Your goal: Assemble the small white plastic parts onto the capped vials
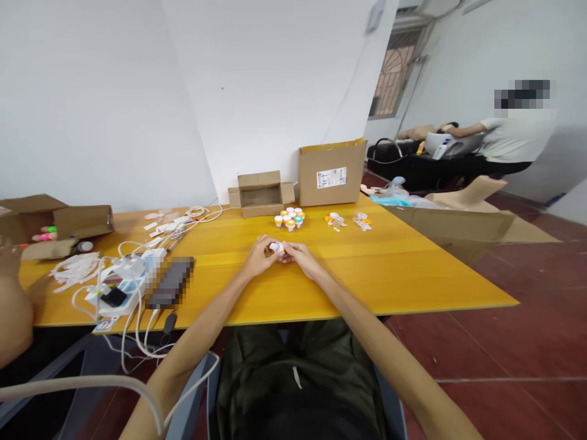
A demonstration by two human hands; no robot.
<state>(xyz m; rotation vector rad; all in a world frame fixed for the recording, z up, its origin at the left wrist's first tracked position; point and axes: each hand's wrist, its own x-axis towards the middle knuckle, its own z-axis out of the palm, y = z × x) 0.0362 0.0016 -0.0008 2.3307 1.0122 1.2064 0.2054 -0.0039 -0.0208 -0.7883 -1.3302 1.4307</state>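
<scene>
Both my hands meet over the middle of the yellow table (367, 269). My left hand (259, 256) and my right hand (299, 255) are closed together on a small white part (276, 247) held between the fingertips. Just beyond them stands a cluster of small white cups with orange and teal tops (289, 218). To its right lie two little heaps of white and orange pieces (335, 220) (362, 221).
An open small cardboard box (261, 193) and a taller box (331, 172) stand at the wall. White cables, a power strip (120, 292) and a dark blurred device (170, 282) crowd the left. Another person's arm (13, 305) is at the left edge; someone sits far right (509, 137).
</scene>
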